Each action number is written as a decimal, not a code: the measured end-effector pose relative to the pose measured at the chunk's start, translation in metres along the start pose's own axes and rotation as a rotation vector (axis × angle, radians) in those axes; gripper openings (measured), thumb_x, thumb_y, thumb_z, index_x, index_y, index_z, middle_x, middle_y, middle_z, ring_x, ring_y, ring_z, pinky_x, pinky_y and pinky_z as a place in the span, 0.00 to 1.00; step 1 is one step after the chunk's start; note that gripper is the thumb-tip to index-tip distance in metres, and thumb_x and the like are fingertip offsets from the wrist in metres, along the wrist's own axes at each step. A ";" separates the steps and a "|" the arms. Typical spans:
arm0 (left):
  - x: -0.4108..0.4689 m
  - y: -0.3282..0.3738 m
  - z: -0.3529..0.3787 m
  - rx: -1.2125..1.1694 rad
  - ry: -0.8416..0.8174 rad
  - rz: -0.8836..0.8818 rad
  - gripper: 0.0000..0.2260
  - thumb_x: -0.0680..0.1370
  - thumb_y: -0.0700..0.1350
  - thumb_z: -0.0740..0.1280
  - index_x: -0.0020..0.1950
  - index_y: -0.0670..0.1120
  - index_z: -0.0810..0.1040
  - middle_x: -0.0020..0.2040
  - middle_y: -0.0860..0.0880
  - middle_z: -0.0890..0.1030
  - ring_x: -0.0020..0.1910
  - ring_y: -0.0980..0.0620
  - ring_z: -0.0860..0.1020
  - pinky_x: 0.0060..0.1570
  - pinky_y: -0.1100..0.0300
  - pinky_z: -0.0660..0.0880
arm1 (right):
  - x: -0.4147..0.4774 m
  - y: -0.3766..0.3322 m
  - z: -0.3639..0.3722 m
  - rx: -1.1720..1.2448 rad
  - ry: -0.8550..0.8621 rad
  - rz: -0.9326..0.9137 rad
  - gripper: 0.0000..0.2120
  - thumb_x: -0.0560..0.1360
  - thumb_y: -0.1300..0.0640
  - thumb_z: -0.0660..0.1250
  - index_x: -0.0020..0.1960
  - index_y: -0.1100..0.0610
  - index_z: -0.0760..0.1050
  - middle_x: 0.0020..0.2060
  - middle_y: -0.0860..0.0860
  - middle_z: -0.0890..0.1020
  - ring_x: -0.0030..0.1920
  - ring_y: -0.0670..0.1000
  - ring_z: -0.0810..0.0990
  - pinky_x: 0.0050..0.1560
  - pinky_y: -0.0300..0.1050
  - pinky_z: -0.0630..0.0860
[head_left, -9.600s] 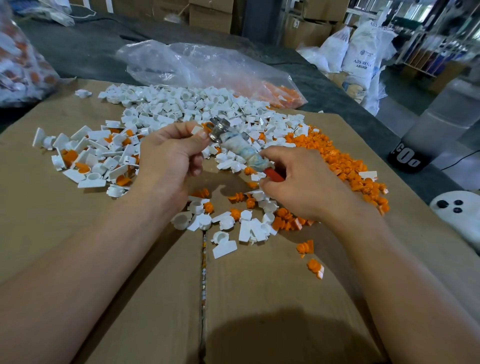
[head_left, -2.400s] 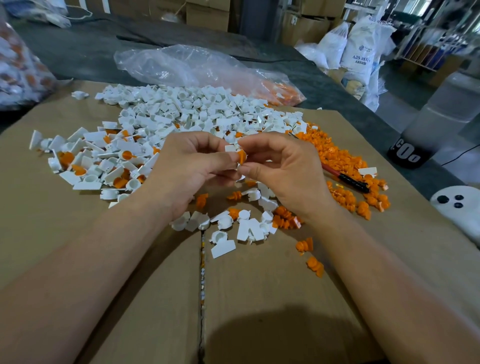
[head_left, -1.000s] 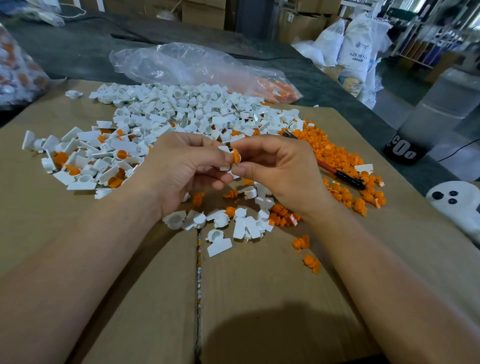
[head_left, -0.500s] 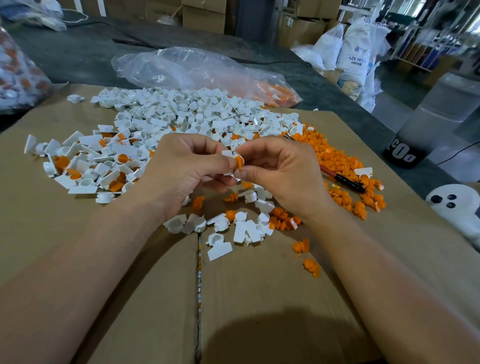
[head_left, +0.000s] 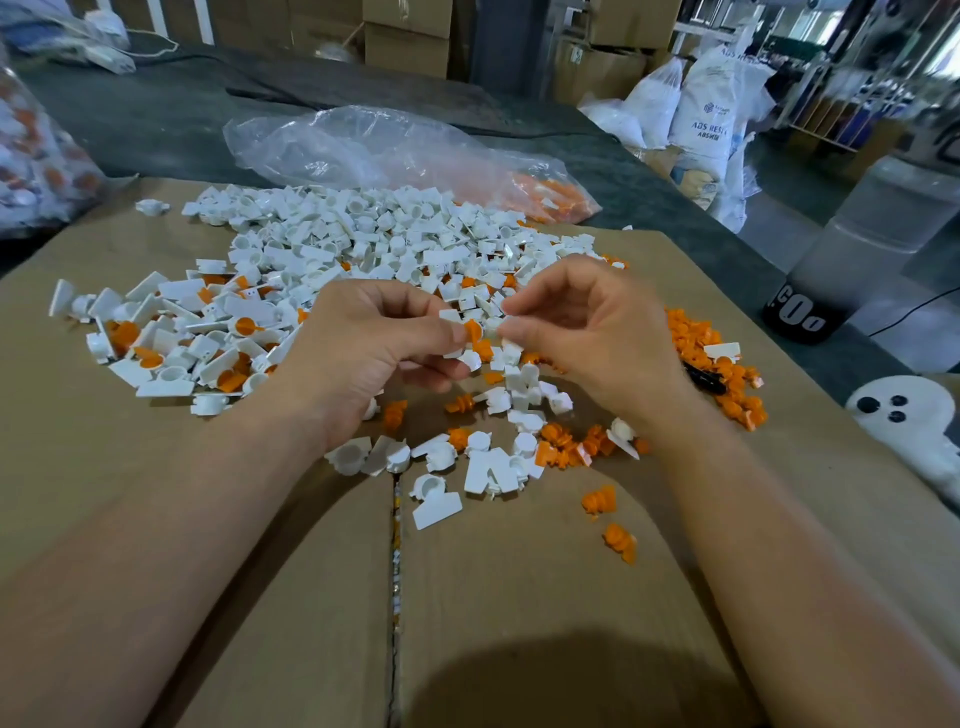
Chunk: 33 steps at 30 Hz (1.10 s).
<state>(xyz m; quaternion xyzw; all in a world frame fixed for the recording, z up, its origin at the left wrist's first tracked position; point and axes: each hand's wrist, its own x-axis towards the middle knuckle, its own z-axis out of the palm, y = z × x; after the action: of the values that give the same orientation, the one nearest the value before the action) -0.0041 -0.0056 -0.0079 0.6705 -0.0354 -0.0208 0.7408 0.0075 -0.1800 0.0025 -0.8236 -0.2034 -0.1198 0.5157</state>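
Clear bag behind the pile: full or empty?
Nearly empty: clear bag lies slumped, with orange parts only in its right corner.

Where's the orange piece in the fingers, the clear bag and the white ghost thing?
orange piece (head_left: 472, 330): head view, round face
clear bag (head_left: 363, 150): head view, crinkled middle
white ghost thing (head_left: 914, 431): head view, under its dots

The plug (head_left: 472, 330) pinched in the left hand (head_left: 363, 353) is bright orange. Beyond both hands lies a heap of plain white caps (head_left: 363, 234); right of the right hand (head_left: 597, 338), a scatter of orange plugs (head_left: 701, 332). The cardboard (head_left: 519, 597) under the hands is plain brown, the bench (head_left: 156, 114) beyond dark grey. Far right of the right hand: a white shape (head_left: 906, 421) with three black dots.
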 end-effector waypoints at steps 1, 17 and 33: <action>0.000 0.000 0.000 -0.012 0.001 -0.006 0.05 0.63 0.36 0.72 0.35 0.40 0.77 0.28 0.46 0.81 0.28 0.51 0.81 0.26 0.65 0.76 | 0.002 0.000 -0.008 -0.034 0.052 0.027 0.08 0.67 0.60 0.73 0.39 0.51 0.76 0.37 0.46 0.82 0.39 0.44 0.82 0.41 0.32 0.77; 0.002 0.001 -0.001 -0.079 0.012 -0.043 0.05 0.64 0.36 0.71 0.38 0.39 0.77 0.27 0.47 0.80 0.27 0.52 0.80 0.23 0.65 0.74 | 0.008 0.020 -0.056 -0.772 -0.277 0.552 0.40 0.64 0.33 0.65 0.69 0.56 0.65 0.67 0.53 0.70 0.65 0.54 0.69 0.58 0.47 0.66; -0.001 0.002 0.001 -0.109 0.003 -0.049 0.12 0.58 0.40 0.71 0.39 0.40 0.76 0.28 0.48 0.81 0.27 0.52 0.80 0.23 0.66 0.74 | 0.013 0.032 -0.048 -0.898 -0.087 0.641 0.19 0.65 0.45 0.71 0.48 0.58 0.77 0.37 0.52 0.77 0.35 0.49 0.72 0.32 0.42 0.66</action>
<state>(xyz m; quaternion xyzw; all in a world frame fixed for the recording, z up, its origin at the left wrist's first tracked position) -0.0053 -0.0067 -0.0060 0.6297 -0.0165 -0.0400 0.7756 0.0344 -0.2322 0.0036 -0.9875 0.1072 0.0025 0.1157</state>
